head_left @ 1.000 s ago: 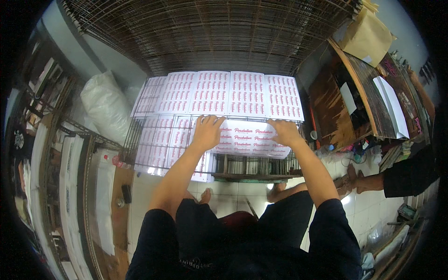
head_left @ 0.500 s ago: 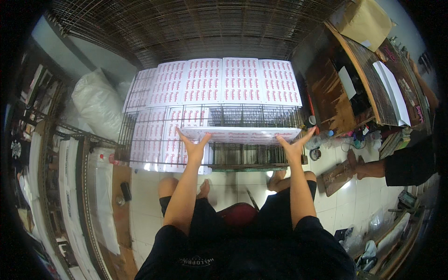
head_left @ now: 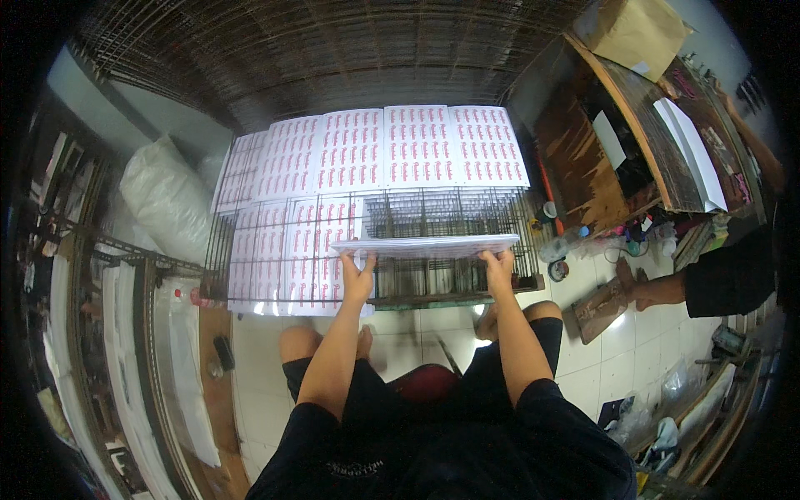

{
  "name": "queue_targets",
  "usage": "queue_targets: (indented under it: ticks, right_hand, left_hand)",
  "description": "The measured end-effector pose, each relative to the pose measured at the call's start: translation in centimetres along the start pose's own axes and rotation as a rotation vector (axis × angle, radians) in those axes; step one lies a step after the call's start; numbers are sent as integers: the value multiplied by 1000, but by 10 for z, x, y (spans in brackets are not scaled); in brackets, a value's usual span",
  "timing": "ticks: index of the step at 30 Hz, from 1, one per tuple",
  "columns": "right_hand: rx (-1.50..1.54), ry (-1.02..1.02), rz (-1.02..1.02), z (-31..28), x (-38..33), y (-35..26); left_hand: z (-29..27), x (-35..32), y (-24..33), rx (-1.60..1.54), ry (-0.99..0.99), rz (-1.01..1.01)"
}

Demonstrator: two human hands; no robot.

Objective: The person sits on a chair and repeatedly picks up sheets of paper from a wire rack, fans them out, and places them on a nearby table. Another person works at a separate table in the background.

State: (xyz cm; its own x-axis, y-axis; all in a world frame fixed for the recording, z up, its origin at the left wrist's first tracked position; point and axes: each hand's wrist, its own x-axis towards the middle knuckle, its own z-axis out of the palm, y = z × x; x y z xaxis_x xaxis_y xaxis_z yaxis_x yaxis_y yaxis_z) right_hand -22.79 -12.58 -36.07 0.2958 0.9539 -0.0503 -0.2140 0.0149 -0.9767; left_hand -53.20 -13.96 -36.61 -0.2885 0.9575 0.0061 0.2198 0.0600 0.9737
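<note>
My left hand (head_left: 357, 273) and my right hand (head_left: 499, 271) hold a stack of printed sheets (head_left: 427, 244) at its two lower corners. The stack stands nearly on edge above the wire rack (head_left: 433, 283), its near face in shadow and its edges roughly level. Fingers of both hands are closed round the corners, partly hidden by the paper. Beyond it, white sheets with red printing (head_left: 417, 148) lie in a row on the rack. More printed sheets (head_left: 287, 250) lie at the left, beneath wire bars. Through the gap behind the stack, layered wire shelves show.
Raised wire shelves (head_left: 333, 54) hang over the far side. A wooden cabinet (head_left: 658, 158) stands at the right, a stuffed plastic bag (head_left: 167, 196) at the left. Another person's leg (head_left: 667, 290) rests at the right, near a wooden block (head_left: 600, 315). A red stool (head_left: 425, 381) is between my legs.
My open hands have closed on the corners of the stack and moved slightly inward. The stack has tipped more upright, so its printed face no longer shows clearly.
</note>
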Motion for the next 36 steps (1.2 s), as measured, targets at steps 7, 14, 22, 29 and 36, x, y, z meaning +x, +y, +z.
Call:
queue_targets:
  ticks: [7, 14, 22, 29, 36]
  right_hand:
    - [-109, 20, -92, 16, -1, -15]
    - [-112, 79, 113, 30, -2, 17]
    - [-334, 73, -443, 30, -7, -23]
    - [-617, 115, -706, 16, 6, -22]
    - [-928, 67, -757, 27, -5, -68]
  left_hand:
    - [9, 4, 39, 128, 63, 74]
    - [21, 23, -6, 63, 29, -27]
    - [5, 15, 29, 150, 287, 198]
    - [-12, 22, 42, 346, 263, 461]
    - [-31, 31, 62, 803, 173, 528]
